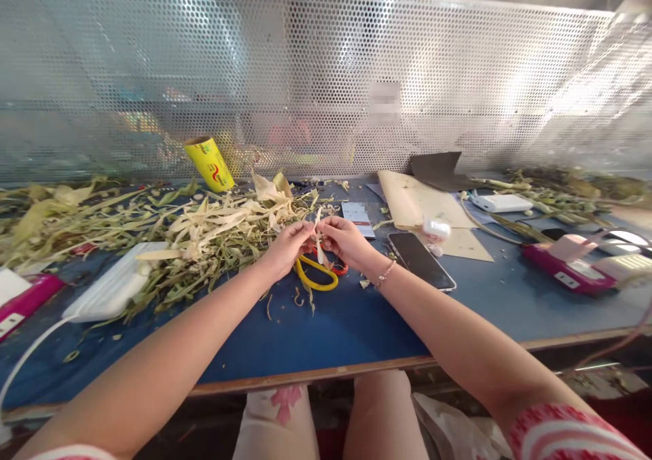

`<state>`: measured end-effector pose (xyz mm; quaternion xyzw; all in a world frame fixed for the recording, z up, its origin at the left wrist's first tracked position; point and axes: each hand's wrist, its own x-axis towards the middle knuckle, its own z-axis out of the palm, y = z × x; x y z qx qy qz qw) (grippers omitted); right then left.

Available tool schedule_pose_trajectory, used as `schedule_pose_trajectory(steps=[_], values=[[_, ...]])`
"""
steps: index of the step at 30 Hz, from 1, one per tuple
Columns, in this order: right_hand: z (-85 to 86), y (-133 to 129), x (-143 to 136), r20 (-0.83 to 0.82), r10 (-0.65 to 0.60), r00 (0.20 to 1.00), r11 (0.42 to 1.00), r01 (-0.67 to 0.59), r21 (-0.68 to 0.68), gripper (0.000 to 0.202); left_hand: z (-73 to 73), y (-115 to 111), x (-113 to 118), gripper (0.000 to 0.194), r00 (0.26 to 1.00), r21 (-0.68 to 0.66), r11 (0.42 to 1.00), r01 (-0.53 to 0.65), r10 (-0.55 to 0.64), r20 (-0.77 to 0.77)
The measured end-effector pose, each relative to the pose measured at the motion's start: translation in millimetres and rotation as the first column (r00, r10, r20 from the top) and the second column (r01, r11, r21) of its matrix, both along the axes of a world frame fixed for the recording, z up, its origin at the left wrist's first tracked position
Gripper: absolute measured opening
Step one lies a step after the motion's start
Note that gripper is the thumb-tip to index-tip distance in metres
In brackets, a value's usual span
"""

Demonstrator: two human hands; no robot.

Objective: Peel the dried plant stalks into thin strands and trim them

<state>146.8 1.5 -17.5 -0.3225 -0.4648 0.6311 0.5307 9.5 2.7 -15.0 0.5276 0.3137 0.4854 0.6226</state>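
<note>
My left hand (290,246) and my right hand (345,241) meet over the middle of the blue table, fingertips pinched close together. Between them is a narrow pale strip, like a dried leaf (319,217), and both hands grip it. Just below lie scissors with a yellow handle loop (316,285) and a red-orange part; their blades are hidden by my hands. Left of my left hand spreads a heap of dried leaves and stalks (219,232), pale and greenish. A thin bracelet circles my right wrist.
A dark phone (422,261), a printed card (358,219) and brown cardboard (407,202) lie right of my hands. A yellow tube (210,164) leans near the perforated metal screen (326,73). White adapters and magenta power strips (568,270) with cables sit on both sides.
</note>
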Motion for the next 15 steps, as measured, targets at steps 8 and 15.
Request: schedule_pose_trajectory(steps=[8,15], values=[[-0.4,1.7,3.2,0.098,-0.042,0.994,0.997,0.035,0.073,0.034,-0.4,1.8,1.2,0.020,0.992,-0.144,0.988,0.054,-0.037,0.120],[0.9,0.7,2.6,0.127,-0.073,0.989,0.993,0.060,0.105,0.037,-0.1,-2.4,5.6,0.021,0.987,-0.131,0.991,0.024,-0.002,0.160]])
